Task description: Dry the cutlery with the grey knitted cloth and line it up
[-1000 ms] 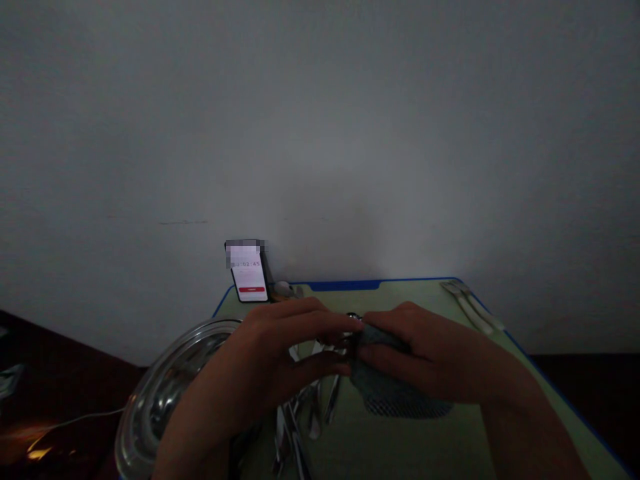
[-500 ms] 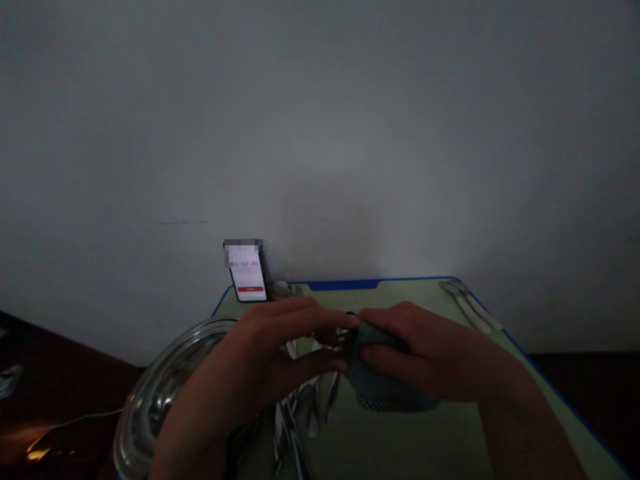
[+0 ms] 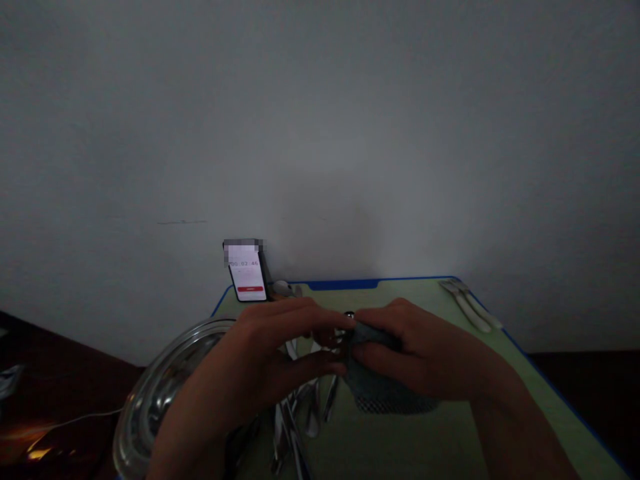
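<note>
My right hand (image 3: 410, 347) is closed around a grey-blue cloth (image 3: 385, 387) with a checked lower edge. The cloth hangs down over the table top. My left hand (image 3: 285, 340) is curled beside it, fingertips meeting the cloth's left side. Between the two hands show short bright prongs of what looks like a fork (image 3: 341, 333), gripped by my left fingers; most of it is hidden by fingers and cloth. Below the hands lies a loose pile of metal cutlery (image 3: 290, 433), with a spoon (image 3: 313, 420) among it.
A shiny metal bowl (image 3: 135, 400) stands at the left, partly behind my left forearm. A phone (image 3: 249, 273) showing a running timer leans against the wall. Another spoon (image 3: 283, 288) lies beside it. White-handled forks (image 3: 473, 310) lie at the green table's (image 3: 530, 407) right edge.
My right hand and the cloth have shifted slightly left, closer to my left hand. The phone's timer has advanced by one second. My left hand has barely moved.
</note>
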The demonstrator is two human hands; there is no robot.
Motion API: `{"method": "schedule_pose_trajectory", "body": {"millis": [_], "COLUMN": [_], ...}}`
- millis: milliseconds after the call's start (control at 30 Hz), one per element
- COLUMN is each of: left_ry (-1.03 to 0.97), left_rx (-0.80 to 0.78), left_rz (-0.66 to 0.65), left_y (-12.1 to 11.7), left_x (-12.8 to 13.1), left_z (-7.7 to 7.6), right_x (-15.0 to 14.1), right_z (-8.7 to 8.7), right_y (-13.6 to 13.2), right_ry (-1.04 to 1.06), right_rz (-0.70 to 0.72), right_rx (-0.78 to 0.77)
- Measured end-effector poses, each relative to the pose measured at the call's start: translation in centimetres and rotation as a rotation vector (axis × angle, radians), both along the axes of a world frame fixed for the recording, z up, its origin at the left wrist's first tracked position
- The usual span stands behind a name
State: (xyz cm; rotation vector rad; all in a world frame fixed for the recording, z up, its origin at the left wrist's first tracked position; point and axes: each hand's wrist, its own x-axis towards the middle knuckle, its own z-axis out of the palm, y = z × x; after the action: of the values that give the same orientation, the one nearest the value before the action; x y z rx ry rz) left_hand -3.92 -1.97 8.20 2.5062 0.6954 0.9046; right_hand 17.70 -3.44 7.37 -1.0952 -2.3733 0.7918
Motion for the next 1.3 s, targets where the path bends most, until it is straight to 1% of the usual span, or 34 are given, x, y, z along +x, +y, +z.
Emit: {"method": "schedule_pose_trajectory", "body": {"millis": [200, 333, 500, 600, 733, 833, 967, 1067, 1200, 1300], "left_ry": [0.023, 0.027, 0.036, 0.033, 0.018, -0.043, -0.153, -0.225, -0.293, -0.272], "left_rx": [-0.001, 0.013, 0.045, 0.049, 0.029, 0.017, -0.07, -0.147, -0.313, -0.413], "left_rz": [0.011, 0.006, 0.017, 0.024, 0.027, 0.073, 0.117, 0.122, 0.07, 0.044], "left_y": [0.0, 0.1, 0.0, 0.0, 0.3, 0.6, 0.8, 1.1, 1.8, 2.3], "left_x": [0.2, 0.2, 0.5, 0.5, -0.5, -1.8, -3.2, -3.5, -3.3, -3.1], "left_z": [0.1, 0.1, 0.1, 0.2, 0.5, 0.5, 0.1, -0.5, -1.1, -1.1], "right_x": [-0.3, -0.3, -0.2, -0.2, 0.1, 0.6, 1.3, 1.5, 1.3, 1.0], "right_z": [0.2, 0.1, -0.1, -0.1, 0.0, 0.1, 0.1, 0.2, 0.3, 0.5], "right_y": [0.2, 0.3, 0.3, 0.3, 0.5, 0.6, 0.4, 0.3, 0.3, 0.3], "right_ry": [0.065, 0.072, 0.06, 0.07, 0.1, 0.108, 0.057, 0.016, -0.031, -0.037], "right_rz": [0.024, 0.023, 0.015, 0.034, 0.079, 0.087, 0.048, 0.019, -0.025, -0.033], "right_rx": [-0.029, -0.053, -0.042, -0.067, -0.104, -0.093, -0.064, -0.056, -0.049, -0.046]}}
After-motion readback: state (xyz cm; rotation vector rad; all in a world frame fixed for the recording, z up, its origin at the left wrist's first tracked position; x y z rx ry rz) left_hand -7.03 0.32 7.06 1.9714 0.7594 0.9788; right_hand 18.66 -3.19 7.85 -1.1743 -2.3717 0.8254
